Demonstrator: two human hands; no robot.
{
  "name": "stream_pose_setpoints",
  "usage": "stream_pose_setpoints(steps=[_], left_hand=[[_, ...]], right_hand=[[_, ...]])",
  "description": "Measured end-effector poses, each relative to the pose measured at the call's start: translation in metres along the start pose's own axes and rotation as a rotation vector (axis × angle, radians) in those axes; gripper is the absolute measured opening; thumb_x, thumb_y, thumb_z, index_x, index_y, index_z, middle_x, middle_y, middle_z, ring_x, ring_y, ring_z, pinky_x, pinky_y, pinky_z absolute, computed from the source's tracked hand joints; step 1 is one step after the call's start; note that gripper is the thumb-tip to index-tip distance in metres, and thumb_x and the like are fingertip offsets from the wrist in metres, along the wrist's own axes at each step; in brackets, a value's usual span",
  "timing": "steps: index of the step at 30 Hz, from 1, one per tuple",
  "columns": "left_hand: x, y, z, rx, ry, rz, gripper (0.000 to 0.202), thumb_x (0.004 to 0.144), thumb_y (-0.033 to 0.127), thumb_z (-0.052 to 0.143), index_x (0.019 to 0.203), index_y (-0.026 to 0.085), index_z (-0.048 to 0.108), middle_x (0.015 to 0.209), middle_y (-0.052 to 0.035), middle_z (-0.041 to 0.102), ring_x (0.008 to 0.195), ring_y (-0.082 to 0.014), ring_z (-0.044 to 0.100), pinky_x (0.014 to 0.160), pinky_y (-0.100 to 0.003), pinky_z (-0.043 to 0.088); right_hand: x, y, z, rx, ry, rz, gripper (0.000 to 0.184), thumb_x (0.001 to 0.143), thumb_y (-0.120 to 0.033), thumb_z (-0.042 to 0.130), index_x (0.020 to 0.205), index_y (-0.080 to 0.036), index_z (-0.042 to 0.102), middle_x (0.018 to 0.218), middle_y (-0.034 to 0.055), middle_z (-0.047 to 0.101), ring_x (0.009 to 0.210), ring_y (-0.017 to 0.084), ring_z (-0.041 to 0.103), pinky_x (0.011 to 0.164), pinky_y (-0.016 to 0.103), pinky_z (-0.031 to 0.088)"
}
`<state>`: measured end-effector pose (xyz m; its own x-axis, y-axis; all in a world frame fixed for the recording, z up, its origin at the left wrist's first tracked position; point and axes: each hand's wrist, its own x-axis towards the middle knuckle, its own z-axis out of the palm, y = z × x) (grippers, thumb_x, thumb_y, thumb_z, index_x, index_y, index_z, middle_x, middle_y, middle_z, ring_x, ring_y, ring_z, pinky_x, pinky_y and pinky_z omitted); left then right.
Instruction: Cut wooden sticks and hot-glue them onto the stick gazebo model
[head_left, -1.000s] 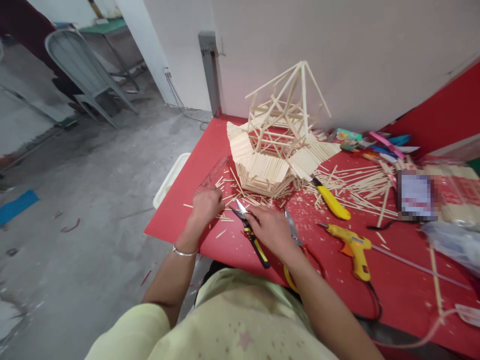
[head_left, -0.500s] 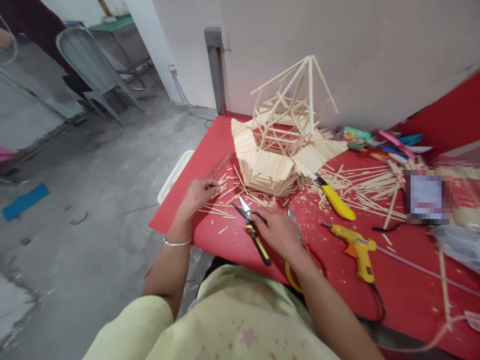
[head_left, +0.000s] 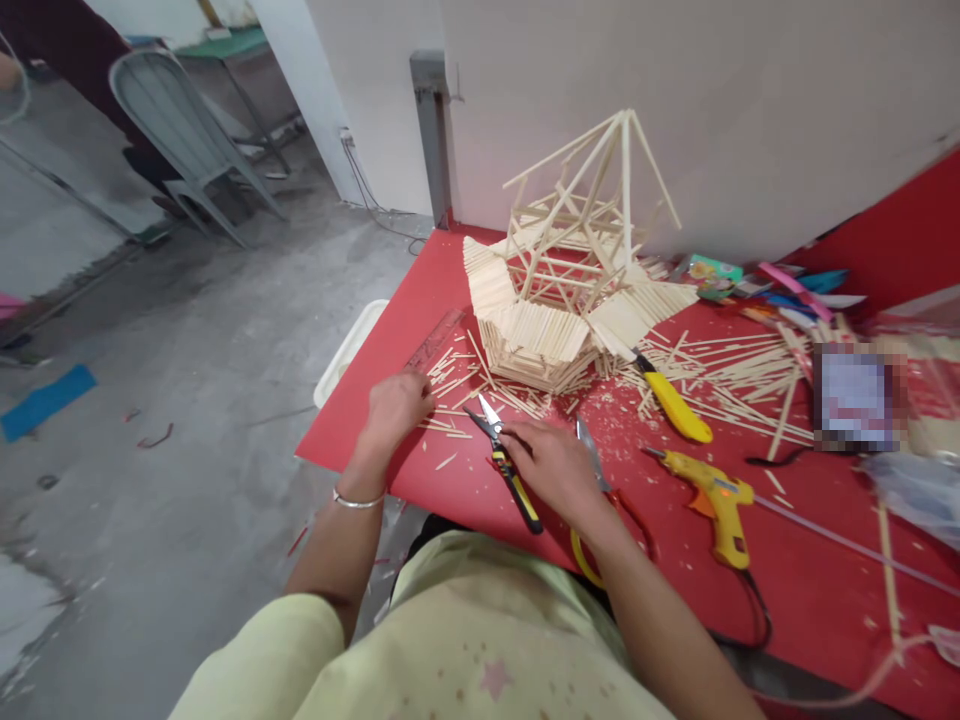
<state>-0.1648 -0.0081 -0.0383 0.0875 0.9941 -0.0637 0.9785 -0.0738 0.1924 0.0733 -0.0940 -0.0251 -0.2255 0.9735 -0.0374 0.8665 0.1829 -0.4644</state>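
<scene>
On my feed: L hand (head_left: 396,412) by loose sticks (head_left: 448,373), grip curled in; can't tell if it's got one. R hand (head_left: 555,465) half-curled, fingertips at clippers (head_left: 512,483) on tabletop (head_left: 480,490), hold unclear. Clipper blades apart, pointing twd stick model (head_left: 536,335): careless reach could nick L fingers. R forearm over scissors (head_left: 590,443); low swing might snag handles.

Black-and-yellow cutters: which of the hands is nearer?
Right. The right hand is just right of the cutters, fingertips by the pivot, contact unclear. The left hand is apart, left of the blades, near the clear ruler.
</scene>
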Motion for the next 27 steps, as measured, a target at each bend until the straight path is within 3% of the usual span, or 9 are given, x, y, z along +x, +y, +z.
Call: stream_pose_setpoints(steps=[4,9,13,17,23,25,27], left_hand=[[-0.004,0.001,-0.008,-0.180,-0.056,0.006,0.013,0.074,0.024,0.058,0.076,0.019,0.070,0.087,-0.0075,0.071,0.078,-0.0194,0.062,0.060,-0.026,0.038],[-0.017,0.009,-0.019,-0.819,-0.128,0.060,0.014,0.073,0.026,0.063,0.078,0.015,0.070,0.073,-0.0045,0.069,0.067,-0.0161,0.061,0.062,-0.025,0.045],[-0.021,0.034,-0.014,-1.220,-0.321,0.101,0.023,0.073,0.032,0.070,0.086,0.013,0.072,0.077,-0.0059,0.071,0.069,-0.0158,0.064,0.067,-0.027,0.050],[-0.017,0.069,0.001,-1.463,-0.422,0.110,0.024,0.071,0.031,0.075,0.085,0.012,0.072,0.073,-0.0060,0.070,0.066,-0.0151,0.063,0.066,-0.027,0.050],[-0.016,0.103,0.005,-1.484,-0.396,0.195,0.020,0.073,0.030,0.074,0.077,0.012,0.071,0.070,-0.0037,0.066,0.061,-0.0107,0.057,0.060,-0.022,0.044],[-0.016,0.105,-0.001,-1.432,-0.318,0.205,0.019,0.073,0.030,0.074,0.077,0.012,0.069,0.065,-0.0017,0.063,0.057,-0.0089,0.053,0.055,-0.020,0.040],[-0.016,0.103,-0.006,-1.389,-0.248,0.222,0.024,0.072,0.028,0.075,0.091,0.013,0.070,0.063,0.0006,0.060,0.054,-0.0083,0.050,0.051,-0.019,0.038]], right_hand=[[-0.001,-0.003,-0.002,0.023,-0.012,-0.003,0.029,0.096,-0.039,0.044,0.106,-0.030,0.070,0.105,0.0006,0.073,0.092,0.018,0.066,0.075,0.028,0.044],[-0.001,-0.014,-0.013,0.338,0.035,0.002,0.027,0.094,-0.038,0.049,0.106,-0.027,0.071,0.105,0.0013,0.073,0.093,0.017,0.067,0.081,0.028,0.047],[0.001,-0.025,-0.016,0.777,0.134,0.059,0.031,0.088,-0.042,0.058,0.111,-0.024,0.070,0.106,0.0028,0.073,0.091,0.018,0.068,0.079,0.029,0.052],[0.002,-0.017,-0.009,1.034,0.205,0.179,0.036,0.086,-0.043,0.060,0.116,-0.024,0.068,0.090,0.0011,0.074,0.070,0.016,0.066,0.064,0.028,0.054],[0.000,0.007,-0.014,0.916,0.437,0.208,0.026,0.085,-0.041,0.063,0.101,-0.022,0.072,0.099,0.0030,0.071,0.091,0.017,0.064,0.082,0.030,0.052],[-0.001,0.010,-0.018,0.873,0.469,0.209,0.024,0.085,-0.041,0.063,0.095,-0.021,0.071,0.094,0.0028,0.070,0.086,0.016,0.063,0.079,0.028,0.051],[-0.002,0.012,-0.019,0.902,0.411,0.215,0.025,0.086,-0.043,0.062,0.095,-0.021,0.070,0.087,0.0016,0.069,0.075,0.013,0.061,0.070,0.026,0.050]])
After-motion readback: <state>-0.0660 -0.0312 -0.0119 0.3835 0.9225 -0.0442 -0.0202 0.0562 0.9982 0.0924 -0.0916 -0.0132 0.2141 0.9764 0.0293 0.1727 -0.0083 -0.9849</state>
